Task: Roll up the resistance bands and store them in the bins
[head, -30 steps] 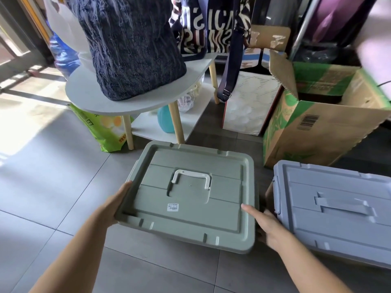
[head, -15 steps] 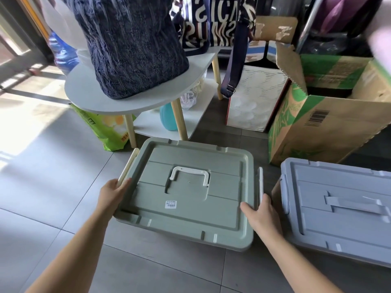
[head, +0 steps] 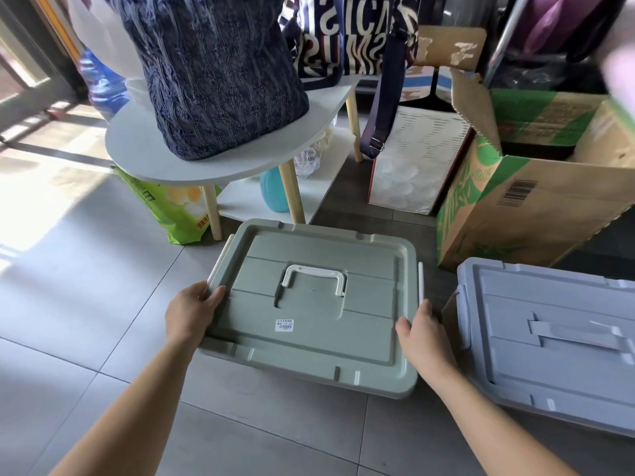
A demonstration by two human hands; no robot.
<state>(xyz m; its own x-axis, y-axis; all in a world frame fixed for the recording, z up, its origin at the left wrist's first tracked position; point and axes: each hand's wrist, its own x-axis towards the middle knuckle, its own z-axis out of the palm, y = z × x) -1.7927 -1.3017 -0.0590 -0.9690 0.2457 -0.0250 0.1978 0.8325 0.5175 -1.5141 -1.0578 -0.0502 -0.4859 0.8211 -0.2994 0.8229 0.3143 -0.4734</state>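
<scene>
Green bin (head: 309,304) lies lengthwise left-right, left hand (head: 190,312) and right hand (head: 421,333) gripping its ends

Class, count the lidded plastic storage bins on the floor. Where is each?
2. The green bin sits centre, by the white table; the blue-grey bin sits to its right, partly cropped. Others may be hidden.

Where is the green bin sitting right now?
In the head view the green bin sits on the floor at centre, just in front of the white side table, with the blue-grey bin to its right.
</scene>
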